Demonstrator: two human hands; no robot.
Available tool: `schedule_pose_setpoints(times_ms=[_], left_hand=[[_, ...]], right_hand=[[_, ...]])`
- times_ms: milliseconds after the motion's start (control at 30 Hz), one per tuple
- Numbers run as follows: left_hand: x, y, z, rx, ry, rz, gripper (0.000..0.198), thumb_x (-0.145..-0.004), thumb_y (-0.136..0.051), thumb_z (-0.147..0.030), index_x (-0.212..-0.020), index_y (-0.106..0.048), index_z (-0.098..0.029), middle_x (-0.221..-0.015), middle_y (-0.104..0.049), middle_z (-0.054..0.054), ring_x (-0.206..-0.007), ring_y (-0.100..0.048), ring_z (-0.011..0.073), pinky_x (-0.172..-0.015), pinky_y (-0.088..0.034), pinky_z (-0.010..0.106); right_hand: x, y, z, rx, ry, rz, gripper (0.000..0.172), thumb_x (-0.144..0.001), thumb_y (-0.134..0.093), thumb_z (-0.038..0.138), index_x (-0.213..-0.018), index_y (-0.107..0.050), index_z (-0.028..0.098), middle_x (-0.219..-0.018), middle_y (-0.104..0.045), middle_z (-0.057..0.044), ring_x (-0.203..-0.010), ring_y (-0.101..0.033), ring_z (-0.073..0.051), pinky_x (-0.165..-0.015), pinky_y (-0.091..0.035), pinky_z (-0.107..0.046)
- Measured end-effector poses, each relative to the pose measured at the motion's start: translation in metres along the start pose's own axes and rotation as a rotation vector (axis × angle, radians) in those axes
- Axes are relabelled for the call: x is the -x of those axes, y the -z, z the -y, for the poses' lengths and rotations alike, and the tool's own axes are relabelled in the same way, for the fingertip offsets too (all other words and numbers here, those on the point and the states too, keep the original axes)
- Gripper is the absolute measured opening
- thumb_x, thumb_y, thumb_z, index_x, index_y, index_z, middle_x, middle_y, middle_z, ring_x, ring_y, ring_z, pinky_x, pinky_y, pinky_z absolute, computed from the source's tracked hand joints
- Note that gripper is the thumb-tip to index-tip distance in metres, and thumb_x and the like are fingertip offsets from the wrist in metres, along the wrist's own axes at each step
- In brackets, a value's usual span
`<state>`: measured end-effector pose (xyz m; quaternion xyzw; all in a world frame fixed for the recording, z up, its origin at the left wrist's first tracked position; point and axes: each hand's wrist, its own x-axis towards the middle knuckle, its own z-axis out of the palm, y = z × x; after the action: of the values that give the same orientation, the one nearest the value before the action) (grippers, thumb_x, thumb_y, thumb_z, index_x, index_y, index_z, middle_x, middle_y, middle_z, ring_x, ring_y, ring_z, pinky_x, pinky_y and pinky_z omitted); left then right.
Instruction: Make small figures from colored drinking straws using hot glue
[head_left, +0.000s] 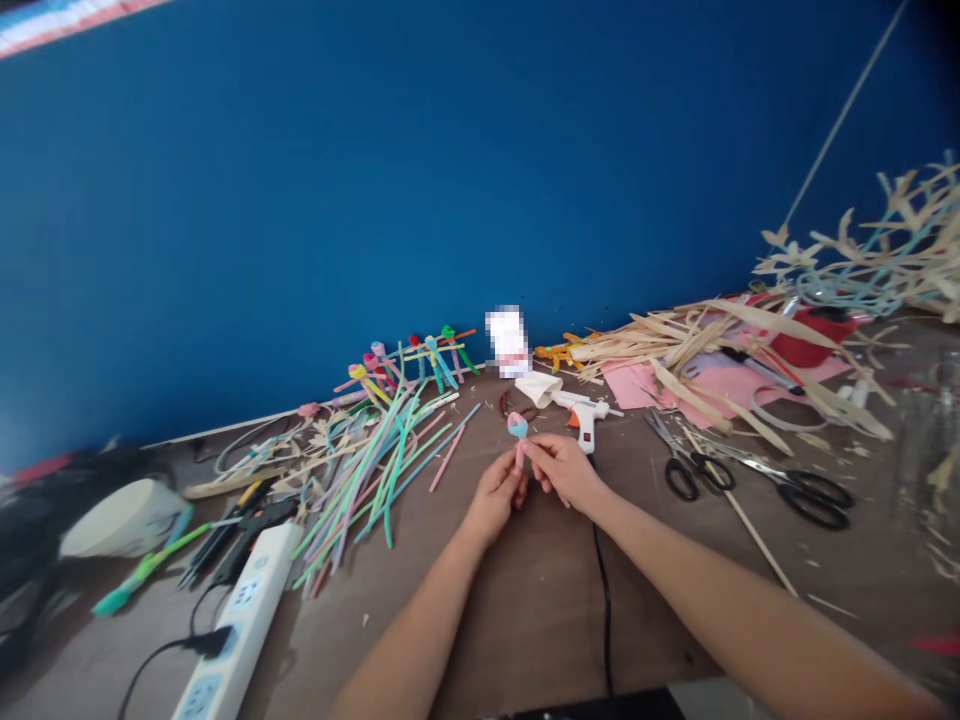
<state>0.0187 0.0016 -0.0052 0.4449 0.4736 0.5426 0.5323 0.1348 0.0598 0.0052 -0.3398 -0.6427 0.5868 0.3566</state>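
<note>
Both of my hands meet over the middle of the table, around a small pipe-cleaner figure (517, 428) with a light blue and pink top and a pink stem. My left hand (498, 492) is closed around the lower part of the stem. Thumb and fingers of my right hand (564, 468) pinch it just under the blue top. Just beyond my right hand lies a white glue gun (586, 425) with an orange trigger. To the left of my hands spreads a loose bundle of pastel pipe cleaners (375, 470).
Two pairs of black-handled scissors (814, 498) and a thin stick (750, 530) lie right. Dried strips (697, 340) cover pink sheets (630, 382). Left are a white power strip (244, 615), a black glue gun (259, 530) and a white bowl (124, 520). A blue wall (450, 180) stands behind.
</note>
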Motion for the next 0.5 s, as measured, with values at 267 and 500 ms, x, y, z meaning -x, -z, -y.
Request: schedule_pose_setpoints(times_ms=[267, 500], left_hand=[[-0.0001, 0.0008, -0.0065, 0.302, 0.051, -0.084, 0.041, -0.068, -0.061, -0.036, -0.102, -0.054, -0.014, -0.053, -0.04, -0.006, -0.044, -0.035, 0.0037, -0.045, -0.031, 0.017], [0.0014, 0.0001, -0.0098, 0.247, -0.027, -0.257, 0.035, -0.066, -0.061, -0.041, -0.083, -0.058, -0.01, -0.044, -0.023, -0.01, -0.037, -0.018, 0.0019, -0.038, -0.014, 0.017]], right_hand=[[0.0033, -0.0058, -0.0024, 0.176, 0.247, 0.184, 0.025, -0.082, -0.041, 0.029, -0.075, -0.061, 0.017, -0.068, -0.063, -0.002, -0.065, -0.058, -0.014, -0.064, -0.045, -0.024], [0.0056, -0.0071, -0.0015, 0.317, 0.313, 0.094, 0.025, -0.082, -0.04, 0.026, -0.093, -0.061, 0.018, -0.089, -0.065, -0.006, -0.083, -0.058, -0.018, -0.074, -0.043, -0.027]])
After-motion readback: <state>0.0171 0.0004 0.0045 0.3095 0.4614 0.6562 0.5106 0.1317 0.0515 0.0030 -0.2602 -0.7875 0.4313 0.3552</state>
